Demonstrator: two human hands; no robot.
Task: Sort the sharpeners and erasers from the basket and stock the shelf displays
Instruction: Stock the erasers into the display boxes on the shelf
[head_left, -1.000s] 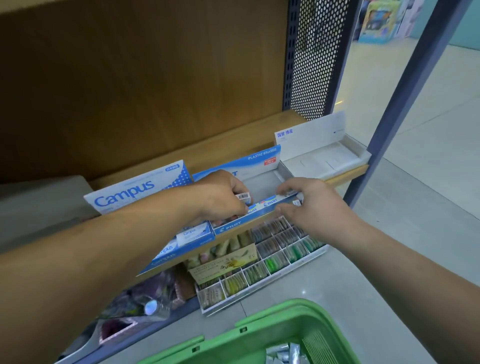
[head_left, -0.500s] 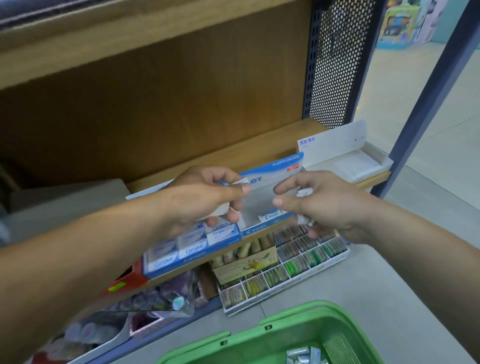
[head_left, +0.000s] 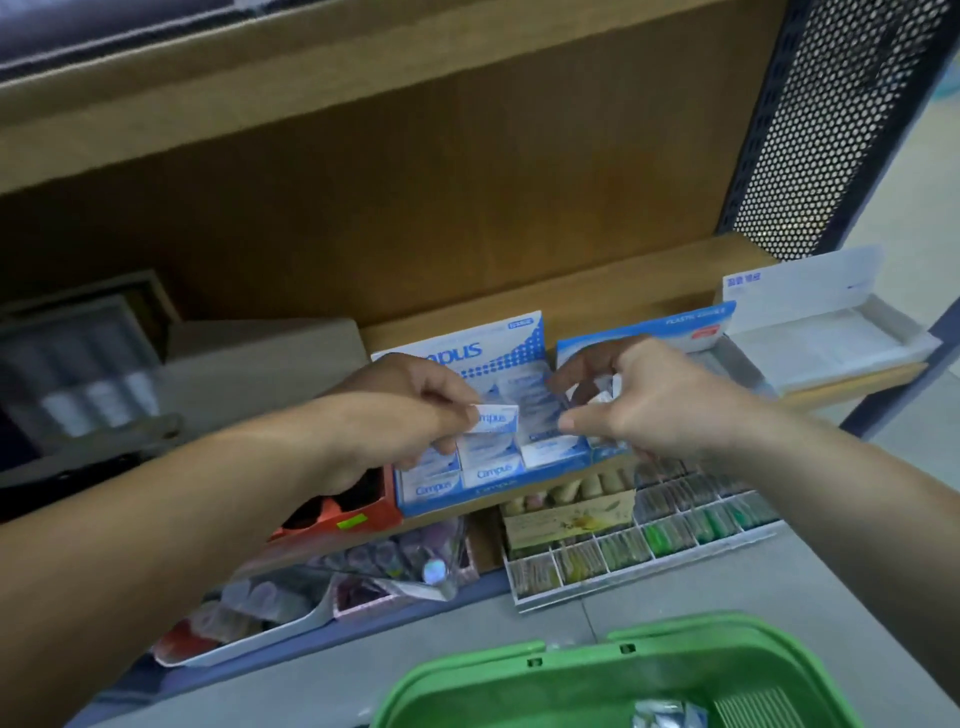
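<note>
Blue-and-white, the small eraser is pinched at its left end between the thumb and curled fingers of the left hand. It hangs level just above the rows of matching erasers in the blue display box (the same brand name runs across the box's upright back card). That box sits at the front edge of the wooden shelf.

The right hand is close by on the eraser's right, over the seam between this box and a second blue box. Its fingers are curled inward and something pale shows among them, but the blur is too heavy to tell whether it grips anything. Further right on the same shelf stands a white box with a tall back flap.

To the left of the display box an orange box sits on the shelf, partly hidden by the left forearm. Below the shelf a divided tray holds rows of small green and yellowish items. A black mesh panel rises at the shelf's right end.

Nearest the camera, at the bottom, is the green basket, with silvery packets lying inside it.
</note>
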